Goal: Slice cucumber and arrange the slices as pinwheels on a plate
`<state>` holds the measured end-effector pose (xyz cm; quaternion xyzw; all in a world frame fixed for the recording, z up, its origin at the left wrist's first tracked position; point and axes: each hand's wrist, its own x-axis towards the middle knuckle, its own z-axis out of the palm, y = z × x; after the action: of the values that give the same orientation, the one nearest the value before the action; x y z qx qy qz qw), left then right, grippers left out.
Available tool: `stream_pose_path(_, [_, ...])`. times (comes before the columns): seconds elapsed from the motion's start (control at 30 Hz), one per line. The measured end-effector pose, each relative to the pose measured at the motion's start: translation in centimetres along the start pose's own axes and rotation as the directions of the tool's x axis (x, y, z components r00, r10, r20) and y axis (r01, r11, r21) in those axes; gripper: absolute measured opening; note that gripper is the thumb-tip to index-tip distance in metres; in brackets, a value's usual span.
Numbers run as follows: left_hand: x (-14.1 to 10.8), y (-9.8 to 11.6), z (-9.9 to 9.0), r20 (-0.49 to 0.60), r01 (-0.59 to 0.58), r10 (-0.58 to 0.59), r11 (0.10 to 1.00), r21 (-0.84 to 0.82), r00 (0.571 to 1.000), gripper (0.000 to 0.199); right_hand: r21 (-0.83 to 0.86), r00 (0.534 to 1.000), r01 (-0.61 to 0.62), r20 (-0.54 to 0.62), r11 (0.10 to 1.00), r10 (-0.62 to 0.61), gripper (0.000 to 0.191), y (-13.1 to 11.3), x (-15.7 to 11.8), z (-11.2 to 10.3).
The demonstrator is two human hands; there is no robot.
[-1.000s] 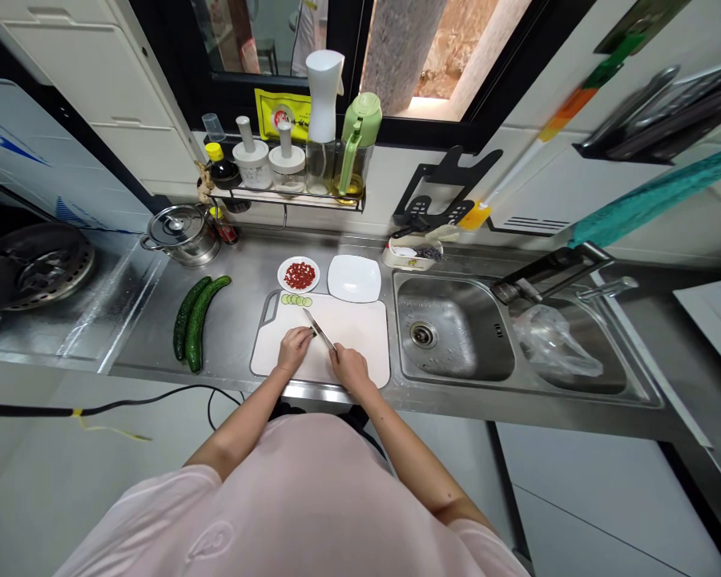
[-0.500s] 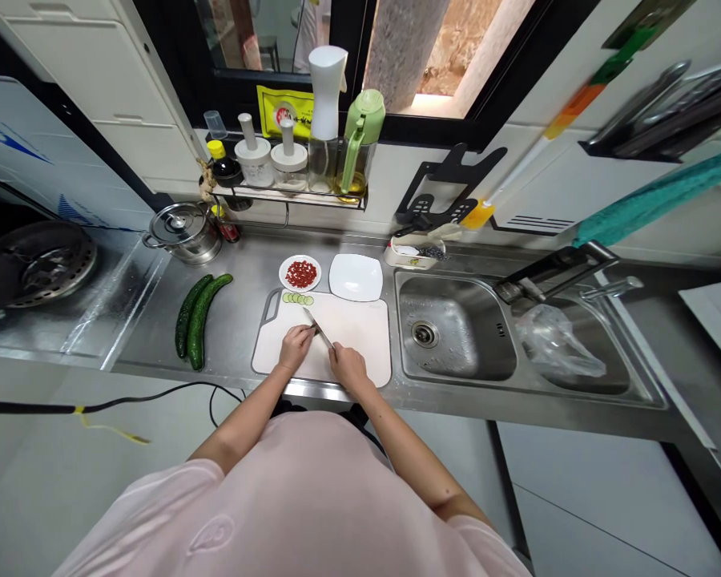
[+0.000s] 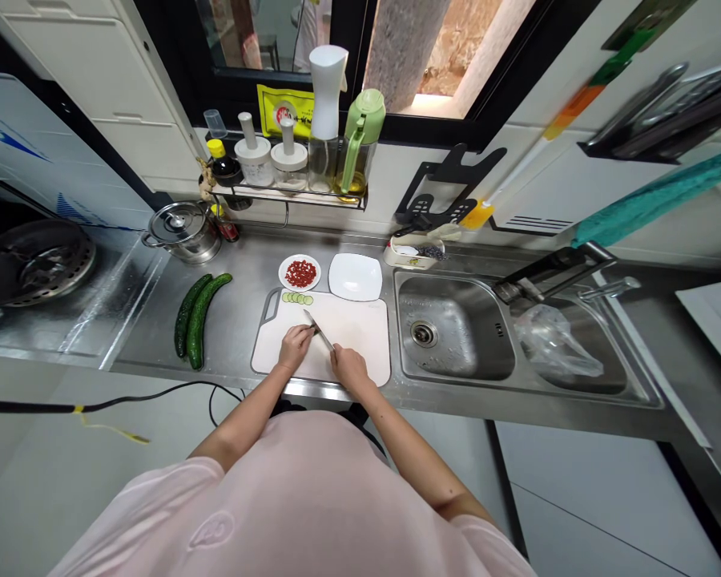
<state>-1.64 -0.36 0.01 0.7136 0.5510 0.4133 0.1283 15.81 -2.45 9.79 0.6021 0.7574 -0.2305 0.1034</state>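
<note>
My right hand (image 3: 349, 367) is closed round the handle of a knife (image 3: 323, 334), whose blade slants up and left over a white cutting board (image 3: 360, 328). Beside the blade, the fingers of my left hand (image 3: 296, 347) are pressed together. They pinch a small dark piece (image 3: 314, 328) that touches or nearly touches the blade; its kind is too small to tell. Several pale green cucumber slices (image 3: 297, 298) lie in a row along the board's top edge. Two whole cucumbers (image 3: 199, 324) rest on the steel counter to the left.
Behind the board stand a white plate of chopped red pieces (image 3: 301, 274) and a bare white dish (image 3: 355, 277). A double sink (image 3: 457, 373) is on the right, with a plastic bag (image 3: 558, 344) in it. A lidded pot (image 3: 183, 232) stands back left, under a condiment shelf (image 3: 288, 195).
</note>
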Motion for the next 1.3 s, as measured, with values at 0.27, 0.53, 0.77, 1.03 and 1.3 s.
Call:
stream_pose_path(0.27, [0.0,0.0,0.1,-0.003,0.006,-0.006,1.0,-0.008,1.0,0.021,0.001,0.999,0.011,0.037,1.0,-0.011,0.028,0.7,-0.9,0.1])
stream_pose_path(0.53, [-0.1,-0.2,0.2,-0.008,0.01,-0.01,1.0,-0.016,1.0,0.022,-0.017,0.997,0.009,0.072,1.0,-0.008,0.026,1.6,-2.1,0.3])
stream_pose_path(0.77, [0.0,-0.2,0.2,-0.003,0.013,-0.013,1.0,-0.021,1.0,0.022,-0.033,0.997,0.028,0.079,0.999,-0.025,0.027,1.6,-1.9,-0.2])
stream_pose_path(1.03, [0.0,0.0,0.1,0.0,0.002,-0.002,1.0,-0.018,1.0,0.022,-0.04,0.997,0.034,0.063,0.999,-0.032,0.027,0.8,-0.7,-0.5])
stream_pose_path(1.3, [0.0,-0.1,0.2,-0.001,0.01,-0.01,1.0,-0.021,1.0,0.023,-0.044,0.998,0.035,0.054,0.998,-0.032,0.027,0.1,0.1,-0.7])
